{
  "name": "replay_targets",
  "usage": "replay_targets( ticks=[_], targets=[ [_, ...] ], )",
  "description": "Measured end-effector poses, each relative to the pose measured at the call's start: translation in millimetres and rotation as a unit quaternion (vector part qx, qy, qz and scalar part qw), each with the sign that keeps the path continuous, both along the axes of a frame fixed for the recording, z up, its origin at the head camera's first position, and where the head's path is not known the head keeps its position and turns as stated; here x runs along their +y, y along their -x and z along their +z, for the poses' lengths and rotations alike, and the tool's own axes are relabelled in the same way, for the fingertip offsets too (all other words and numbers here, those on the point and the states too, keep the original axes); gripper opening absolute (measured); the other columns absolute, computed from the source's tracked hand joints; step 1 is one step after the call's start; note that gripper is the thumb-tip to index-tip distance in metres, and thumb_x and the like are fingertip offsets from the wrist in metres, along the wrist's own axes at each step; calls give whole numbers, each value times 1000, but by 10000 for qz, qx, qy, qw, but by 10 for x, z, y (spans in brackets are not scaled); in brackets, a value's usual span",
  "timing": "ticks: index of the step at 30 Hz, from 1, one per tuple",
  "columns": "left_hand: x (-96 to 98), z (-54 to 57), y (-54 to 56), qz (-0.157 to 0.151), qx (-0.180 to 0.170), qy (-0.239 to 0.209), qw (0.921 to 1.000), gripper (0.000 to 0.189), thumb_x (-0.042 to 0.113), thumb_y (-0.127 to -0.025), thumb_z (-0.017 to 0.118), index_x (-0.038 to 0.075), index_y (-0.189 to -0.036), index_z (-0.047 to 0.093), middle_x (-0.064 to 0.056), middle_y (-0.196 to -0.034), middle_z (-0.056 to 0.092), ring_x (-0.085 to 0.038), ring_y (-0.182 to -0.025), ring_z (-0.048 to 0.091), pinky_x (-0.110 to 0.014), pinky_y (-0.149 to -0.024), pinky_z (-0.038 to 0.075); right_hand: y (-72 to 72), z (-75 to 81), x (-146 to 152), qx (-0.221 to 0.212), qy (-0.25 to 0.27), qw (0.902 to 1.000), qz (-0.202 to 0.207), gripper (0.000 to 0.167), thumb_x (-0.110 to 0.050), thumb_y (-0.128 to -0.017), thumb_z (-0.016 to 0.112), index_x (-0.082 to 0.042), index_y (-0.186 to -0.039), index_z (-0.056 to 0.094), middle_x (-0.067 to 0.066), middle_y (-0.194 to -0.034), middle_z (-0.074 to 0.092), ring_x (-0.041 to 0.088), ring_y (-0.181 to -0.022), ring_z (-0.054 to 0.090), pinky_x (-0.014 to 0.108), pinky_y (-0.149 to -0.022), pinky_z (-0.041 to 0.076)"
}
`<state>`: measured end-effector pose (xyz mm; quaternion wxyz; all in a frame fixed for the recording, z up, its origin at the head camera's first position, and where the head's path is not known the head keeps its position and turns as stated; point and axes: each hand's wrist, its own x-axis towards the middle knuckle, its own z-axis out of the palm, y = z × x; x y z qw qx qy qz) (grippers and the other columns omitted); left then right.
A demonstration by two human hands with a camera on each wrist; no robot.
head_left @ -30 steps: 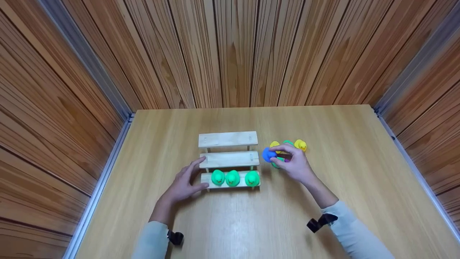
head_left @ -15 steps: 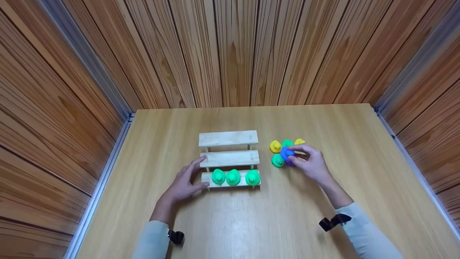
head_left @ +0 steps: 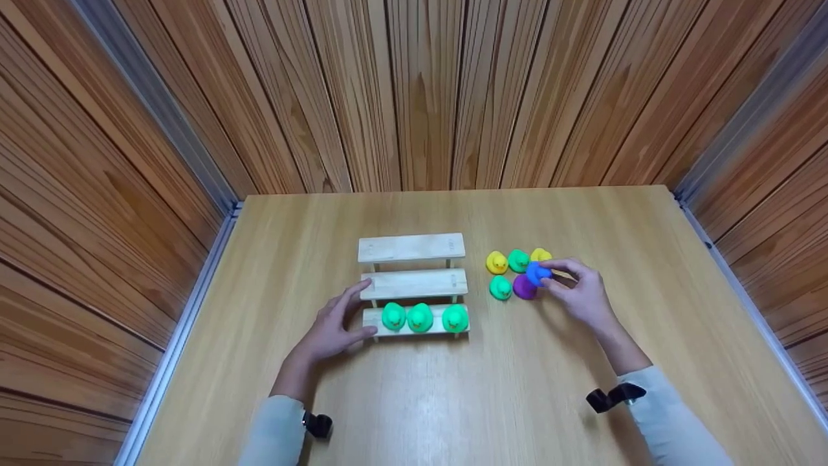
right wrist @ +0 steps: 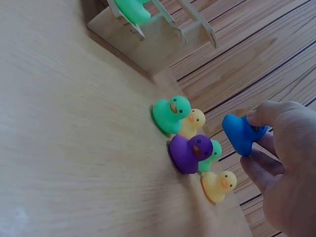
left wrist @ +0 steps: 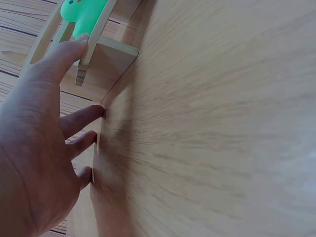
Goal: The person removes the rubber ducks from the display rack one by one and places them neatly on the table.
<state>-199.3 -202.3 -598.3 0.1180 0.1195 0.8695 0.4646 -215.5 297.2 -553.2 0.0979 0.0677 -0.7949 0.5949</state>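
Over the wood-grained tabletop (head_left: 414,401), your right hand (head_left: 582,294) pinches a blue duck (head_left: 536,274); your left hand (head_left: 330,330), spread, touches the wooden rack (head_left: 414,285).

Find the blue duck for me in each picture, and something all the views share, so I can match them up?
Head: the blue duck is right of centre, pinched in the right hand.
Left wrist: not in this picture.
Right wrist: right of centre, again in the right hand.
Shared landmark: the wooden stand, near the centre in head, upper left in left wrist, at the top in right wrist.
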Motion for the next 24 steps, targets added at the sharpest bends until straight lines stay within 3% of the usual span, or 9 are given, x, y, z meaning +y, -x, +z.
replay_targets(
  ticks=[10,17,24],
  targets=[
    [-3,-2,-8,-1,-46,-60,10000,94,47,-97,89,63,-169,30,-5,-180,48,-39,-173,31,-77,-139,19,-8,-73,167,-218,-154,9995,-173,30,11,-100,77,16,-129,74,-5,-117,76,-9,-114,68,10,-100,59],
    [-6,1,-8,-45,52,-173,9998,94,41,-98,89,53,-172,33,-10,-179,49,-41,-172,33,-76,-139,19,-26,-156,234,-404,-209,9986,-261,30,10,-100,77,14,-130,74,5,-122,77,-10,-114,68,9,-98,60],
    [-5,21,-18,-54,19,-170,9998,93,41,-98,89,53,-172,33,-11,-181,46,-42,-172,33,-76,-139,19,-26,-257,269,-521,-330,9978,-249,29,10,-102,75,14,-131,74,30,-132,71,-11,-115,66,7,-98,58]
  ],
)
